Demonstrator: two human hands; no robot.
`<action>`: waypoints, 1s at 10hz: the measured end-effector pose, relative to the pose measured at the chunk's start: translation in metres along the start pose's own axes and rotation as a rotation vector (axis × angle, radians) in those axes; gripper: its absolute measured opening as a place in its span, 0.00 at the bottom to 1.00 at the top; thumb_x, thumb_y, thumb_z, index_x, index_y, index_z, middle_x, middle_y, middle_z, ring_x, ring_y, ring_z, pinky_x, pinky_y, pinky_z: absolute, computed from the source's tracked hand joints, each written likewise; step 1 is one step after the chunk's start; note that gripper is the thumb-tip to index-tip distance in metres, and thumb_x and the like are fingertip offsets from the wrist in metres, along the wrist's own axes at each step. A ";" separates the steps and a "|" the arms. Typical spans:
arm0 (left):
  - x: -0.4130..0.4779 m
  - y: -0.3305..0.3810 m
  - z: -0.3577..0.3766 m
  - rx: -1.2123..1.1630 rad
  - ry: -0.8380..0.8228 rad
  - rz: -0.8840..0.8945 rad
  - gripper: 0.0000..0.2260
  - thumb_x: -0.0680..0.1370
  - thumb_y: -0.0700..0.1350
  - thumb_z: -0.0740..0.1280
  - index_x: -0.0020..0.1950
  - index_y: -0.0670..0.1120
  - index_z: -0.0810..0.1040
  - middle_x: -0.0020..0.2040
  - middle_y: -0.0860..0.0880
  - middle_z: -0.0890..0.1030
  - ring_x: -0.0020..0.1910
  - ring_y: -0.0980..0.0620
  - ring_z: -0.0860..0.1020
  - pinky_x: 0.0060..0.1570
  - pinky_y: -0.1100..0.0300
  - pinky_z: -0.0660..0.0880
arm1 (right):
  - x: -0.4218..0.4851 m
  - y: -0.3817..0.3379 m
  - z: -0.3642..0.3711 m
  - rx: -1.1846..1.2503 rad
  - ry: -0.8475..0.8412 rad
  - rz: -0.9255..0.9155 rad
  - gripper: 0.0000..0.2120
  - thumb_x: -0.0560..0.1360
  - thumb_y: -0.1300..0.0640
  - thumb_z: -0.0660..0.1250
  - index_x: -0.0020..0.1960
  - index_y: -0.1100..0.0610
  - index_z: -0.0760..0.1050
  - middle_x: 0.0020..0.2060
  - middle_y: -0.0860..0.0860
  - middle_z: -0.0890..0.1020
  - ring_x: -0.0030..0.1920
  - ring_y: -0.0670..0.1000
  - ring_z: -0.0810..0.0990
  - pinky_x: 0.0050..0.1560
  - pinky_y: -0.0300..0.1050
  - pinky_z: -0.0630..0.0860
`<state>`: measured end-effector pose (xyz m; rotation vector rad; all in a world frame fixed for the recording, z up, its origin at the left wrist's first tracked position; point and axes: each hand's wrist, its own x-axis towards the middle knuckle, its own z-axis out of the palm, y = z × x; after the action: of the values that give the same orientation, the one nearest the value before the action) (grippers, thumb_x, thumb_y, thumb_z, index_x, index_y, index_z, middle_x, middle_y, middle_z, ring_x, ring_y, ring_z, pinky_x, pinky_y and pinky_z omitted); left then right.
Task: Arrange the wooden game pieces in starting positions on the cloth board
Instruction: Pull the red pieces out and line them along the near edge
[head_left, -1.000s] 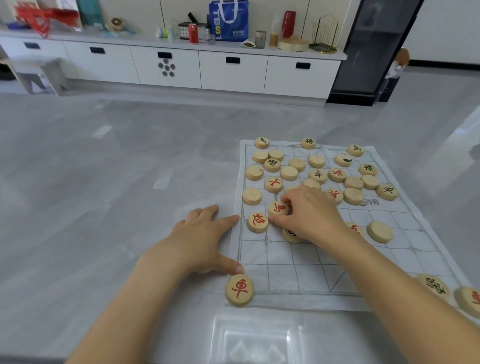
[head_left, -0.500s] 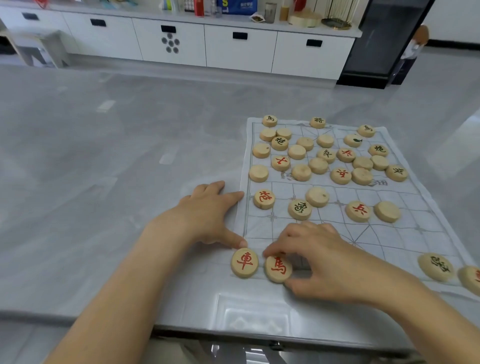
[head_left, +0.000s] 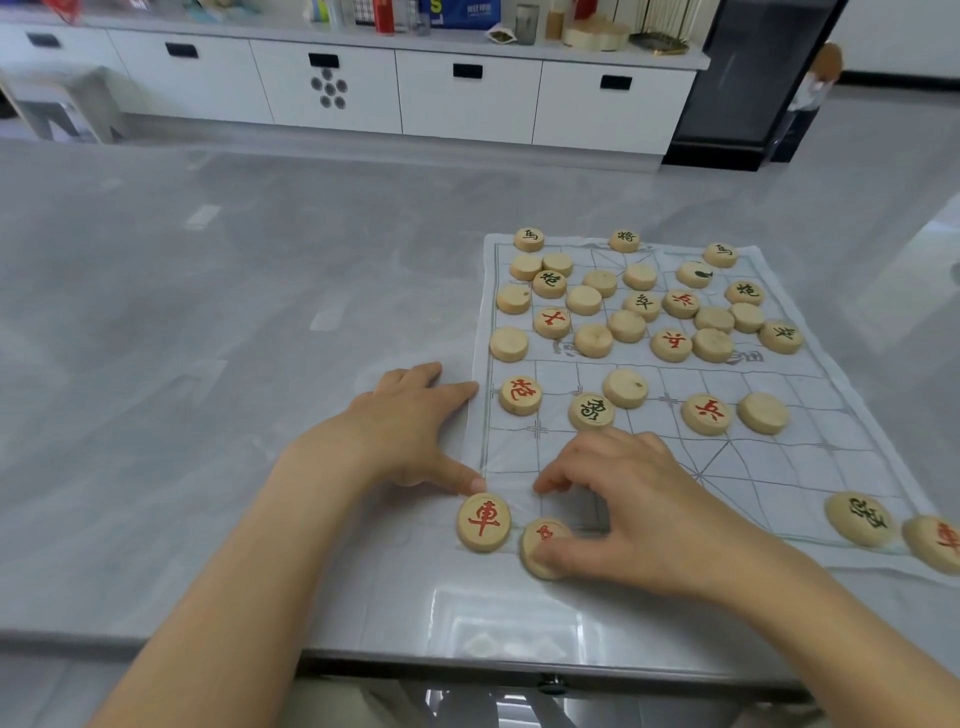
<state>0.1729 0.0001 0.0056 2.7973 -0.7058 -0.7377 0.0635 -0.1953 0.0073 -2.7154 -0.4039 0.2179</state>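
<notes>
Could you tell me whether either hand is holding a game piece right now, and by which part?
The right hand presses its thumb on the top face of a red-marked piece near the board's corner. The left hand holds nothing.

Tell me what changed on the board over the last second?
The right hand carried a red-lettered piece from mid-board to the near edge, beside the red chariot piece, and still rests on it. The left hand stayed pressing the cloth board; the other pieces didn't move.
</notes>
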 end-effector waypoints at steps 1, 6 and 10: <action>0.000 0.000 0.000 -0.004 0.002 0.002 0.47 0.66 0.65 0.72 0.77 0.60 0.49 0.78 0.51 0.46 0.76 0.47 0.46 0.72 0.49 0.51 | -0.003 -0.002 0.002 -0.043 -0.049 0.014 0.34 0.57 0.25 0.59 0.57 0.41 0.70 0.49 0.35 0.68 0.54 0.39 0.65 0.55 0.38 0.58; -0.001 -0.001 0.000 -0.006 -0.005 0.006 0.47 0.66 0.65 0.72 0.77 0.60 0.48 0.78 0.52 0.46 0.76 0.48 0.45 0.72 0.49 0.51 | -0.001 -0.001 0.009 -0.032 -0.003 0.007 0.27 0.63 0.32 0.56 0.58 0.42 0.71 0.48 0.37 0.70 0.53 0.40 0.66 0.54 0.36 0.58; 0.001 -0.002 0.001 -0.003 -0.001 0.008 0.48 0.65 0.65 0.72 0.77 0.60 0.48 0.78 0.52 0.45 0.76 0.48 0.45 0.72 0.49 0.51 | -0.006 0.000 0.012 -0.064 0.094 0.069 0.32 0.58 0.25 0.56 0.55 0.41 0.71 0.45 0.36 0.71 0.49 0.40 0.68 0.51 0.40 0.61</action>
<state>0.1740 0.0018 0.0037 2.7902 -0.7144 -0.7376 0.0558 -0.1931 -0.0032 -2.7925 -0.2956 0.0969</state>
